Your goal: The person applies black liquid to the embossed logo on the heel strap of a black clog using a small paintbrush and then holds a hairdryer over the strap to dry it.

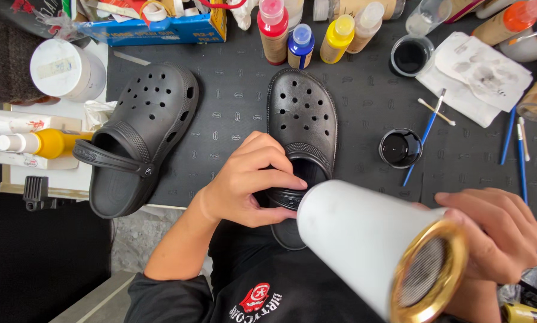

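Black clog (302, 119), toe pointing away from the person, sits on the dark mat (232, 113) of the desk, near centre of the view. Heel end is under the left hand (253, 182). Left fingers (280, 179) curl together over the heel strap and the rim of the opening, thumb below, clamped on that rear part of the shoe.

Right hand (495, 236) is low at the right edge, fingers wrapped round the back of a white hair dryer (364, 239). The dryer has a gold rear ring with mesh facing the camera; its front end points toward the clog's heel, close beside the left hand. Whether the nozzle touches the shoe cannot be told.

Second black clog (146, 131) lies to the left, tilted, strap folded across its opening, partly off the mat's edge.

Small round pot of black paint (400, 148) stands just right of the held clog. A blue-handled brush (427, 134) leans beside it. Another cup with black contents (412, 56) sits farther back, next to a stained white paper towel (480, 75). More blue brushes (515, 143) lie at the far right.

Row of paint bottles along the back: red cap (273, 30), blue cap (301, 45), yellow (338, 37). White tub (65, 69) and a yellow bottle (44, 143) on its side at far left.
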